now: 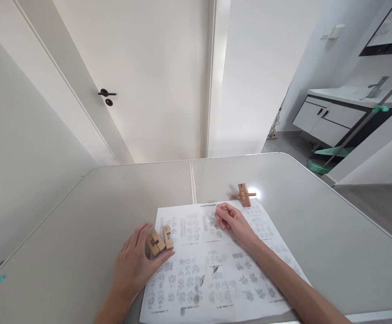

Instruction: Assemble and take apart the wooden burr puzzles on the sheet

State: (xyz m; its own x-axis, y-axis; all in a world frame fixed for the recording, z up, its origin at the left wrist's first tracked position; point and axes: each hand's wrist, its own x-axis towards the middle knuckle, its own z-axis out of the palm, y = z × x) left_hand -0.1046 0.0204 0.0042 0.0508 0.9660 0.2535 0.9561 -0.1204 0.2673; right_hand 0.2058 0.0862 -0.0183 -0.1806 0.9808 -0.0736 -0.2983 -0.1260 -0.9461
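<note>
My left hand (137,258) curves around a group of notched wooden blocks (155,243) at the left edge of a printed sheet (226,279), thumb and fingers apart on either side of them. Another notched wooden piece (167,237) stands against their right side, close to the thumb tip. My right hand (229,218) rests over the upper part of the sheet with its fingers curled together; whether anything is between them is hidden. Beyond it, at the sheet's top right edge, sits an assembled wooden cross-shaped piece (244,195), apart from the hand.
The grey table (142,184) has a seam down its middle and a pale rim. Behind it are a white door (155,81) and wall. A sink cabinet (331,117) and a green dustpan (319,166) are at the far right.
</note>
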